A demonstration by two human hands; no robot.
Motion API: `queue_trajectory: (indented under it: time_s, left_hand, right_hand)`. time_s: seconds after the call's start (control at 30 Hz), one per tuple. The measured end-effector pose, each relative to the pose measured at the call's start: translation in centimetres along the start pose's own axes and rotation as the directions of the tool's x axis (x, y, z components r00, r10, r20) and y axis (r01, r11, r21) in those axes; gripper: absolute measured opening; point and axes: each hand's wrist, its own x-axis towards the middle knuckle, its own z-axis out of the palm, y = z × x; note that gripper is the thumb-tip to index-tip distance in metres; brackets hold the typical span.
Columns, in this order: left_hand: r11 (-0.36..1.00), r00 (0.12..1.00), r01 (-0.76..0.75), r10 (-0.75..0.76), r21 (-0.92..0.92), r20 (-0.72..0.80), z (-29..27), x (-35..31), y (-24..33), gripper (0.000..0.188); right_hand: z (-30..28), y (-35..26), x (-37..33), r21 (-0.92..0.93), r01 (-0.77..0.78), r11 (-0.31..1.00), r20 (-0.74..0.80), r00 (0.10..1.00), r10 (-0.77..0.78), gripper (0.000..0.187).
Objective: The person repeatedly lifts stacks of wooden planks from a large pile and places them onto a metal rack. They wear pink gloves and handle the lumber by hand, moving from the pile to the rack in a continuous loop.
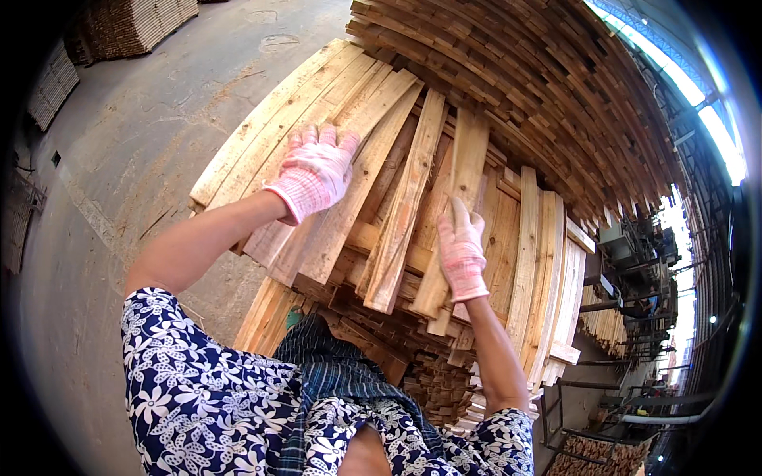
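Note:
My left hand [317,170], in a pink and white knit glove, lies flat with its fingers spread across the wooden boards [270,131] on the left of a pile. My right hand [462,252], gloved alike, grips the right edge of a wooden board [470,155] near its lower half. That board looks slightly blurred. Left of it, a narrower board [409,210] lies at a slant on top of others. Some fingers of my right hand are hidden at the board's edge.
Beyond the pile rises a tall stack of boards [516,87]. More boards [528,262] lie on the right side. Machinery [635,254] stands farther right. Grey concrete floor [143,159] stretches away on the left, with bundled wood stacks [131,28] at the far left.

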Motion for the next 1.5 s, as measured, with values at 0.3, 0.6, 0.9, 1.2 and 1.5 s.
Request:
queue_trajectory:
  time_s: [0.3, 0.6, 0.9, 1.2, 1.5]
  left_hand:
    - [0.993, 0.969, -0.115, 0.114, 0.008, -0.219, 1.6, 1.1, -3.4, 0.052]
    - [0.835, 0.963, -0.259, 0.187, -0.485, -0.193, 0.7, -2.5, 12.4, 0.051]
    - [0.821, 0.976, -0.123, 0.203, -0.558, 0.084, 8.9, -1.8, 38.5, 0.078]
    - [0.597, 0.969, -0.111, 0.243, -0.795, 0.047, 3.7, -1.9, 29.8, 0.08]
    - [0.886, 0.997, -0.073, 0.048, 0.457, 0.066, 3.4, 0.1, 25.8, 0.058]
  right_hand:
    - [4.6, -8.5, 1.0, 0.23, -0.063, 0.971, 0.088, 0.995, 0.044, 0.072]
    - [-17.7, 14.2, 0.8, -0.451, -0.12, 0.884, -0.08, 0.992, 0.094, 0.078]
    - [-21.2, 25.4, -4.5, 0.086, -0.283, 0.955, -0.047, 0.957, 0.288, 0.08]
    - [-25.3, 25.0, -3.5, 0.464, -0.362, 0.808, 0.097, 0.928, 0.36, 0.062]
    - [-21.0, 25.9, -2.0, 0.524, -0.215, 0.824, 0.155, 0.976, 0.156, 0.091]
